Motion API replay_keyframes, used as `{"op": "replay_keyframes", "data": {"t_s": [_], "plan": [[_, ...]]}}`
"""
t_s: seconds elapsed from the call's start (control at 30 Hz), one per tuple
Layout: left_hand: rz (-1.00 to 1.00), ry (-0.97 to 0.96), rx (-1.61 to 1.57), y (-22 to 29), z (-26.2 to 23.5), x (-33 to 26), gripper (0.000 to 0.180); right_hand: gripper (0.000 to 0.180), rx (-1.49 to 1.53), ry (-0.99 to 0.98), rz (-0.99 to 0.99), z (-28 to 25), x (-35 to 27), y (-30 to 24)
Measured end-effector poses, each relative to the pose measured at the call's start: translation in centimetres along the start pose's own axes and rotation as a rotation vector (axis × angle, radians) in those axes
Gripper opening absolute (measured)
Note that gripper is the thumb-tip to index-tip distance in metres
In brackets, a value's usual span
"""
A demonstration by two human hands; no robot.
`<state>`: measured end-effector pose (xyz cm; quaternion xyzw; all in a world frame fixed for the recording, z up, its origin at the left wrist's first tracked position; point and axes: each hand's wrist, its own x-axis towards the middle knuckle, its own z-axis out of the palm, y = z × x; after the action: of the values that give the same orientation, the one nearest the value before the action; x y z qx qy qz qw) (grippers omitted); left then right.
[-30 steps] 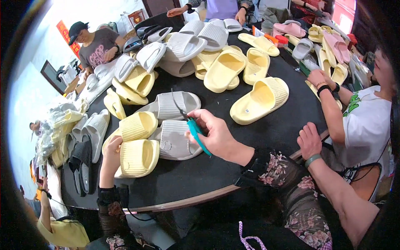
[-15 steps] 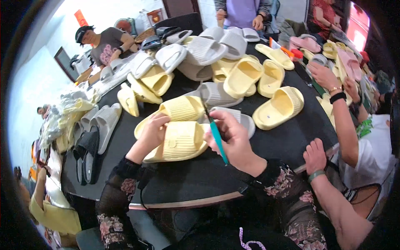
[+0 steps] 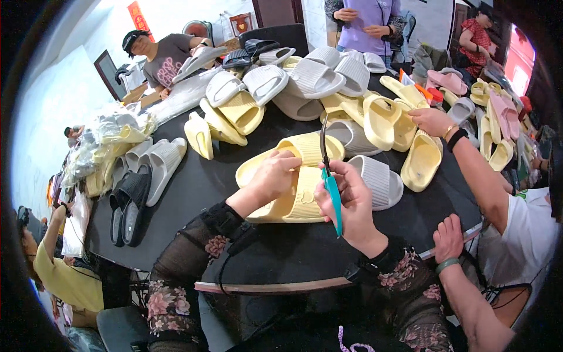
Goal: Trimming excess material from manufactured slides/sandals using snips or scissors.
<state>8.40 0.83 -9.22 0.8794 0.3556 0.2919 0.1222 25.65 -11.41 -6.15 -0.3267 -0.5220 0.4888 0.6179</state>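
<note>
Since a second ago the yellow slippers (image 3: 305, 196) have shifted right, now mid-frame and partly covering the gray pair (image 3: 378, 182). The left hand (image 3: 271, 176) has its fingers clamped on them; the right hand (image 3: 355, 206) has its fingers wrapped round a teal-handled tool (image 3: 332, 199). Farther off, right of centre, a co-worker's hand (image 3: 433, 121) has reached in, and the lone yellow slipper (image 3: 423, 159) below it has turned steeper.

A workshop, judging by several people (image 3: 167, 61) around a black table (image 3: 205, 182) heaped with slippers (image 3: 316, 79) and plastic bags (image 3: 102, 149).
</note>
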Motion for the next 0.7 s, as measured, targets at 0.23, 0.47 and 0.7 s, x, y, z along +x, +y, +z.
{"op": "replay_keyframes", "data": {"t_s": [0.23, 0.47, 0.7], "plan": [[0.104, 0.003, 0.001, 0.1, 0.0, 0.6, 0.013, 0.046, 0.000, 0.012, 0.003, -0.8, 0.3, 0.7], [0.153, 0.106, 0.049, 1.0, -2.1, 2.4, 0.011, 0.044, 0.012, 0.050, 0.015, -1.0, 0.5, 0.2], [-0.032, 0.294, -0.081, 2.3, -2.0, 8.6, 0.013, 0.047, -0.002, 0.026, -0.103, -0.8, 0.0, 0.3]]}}
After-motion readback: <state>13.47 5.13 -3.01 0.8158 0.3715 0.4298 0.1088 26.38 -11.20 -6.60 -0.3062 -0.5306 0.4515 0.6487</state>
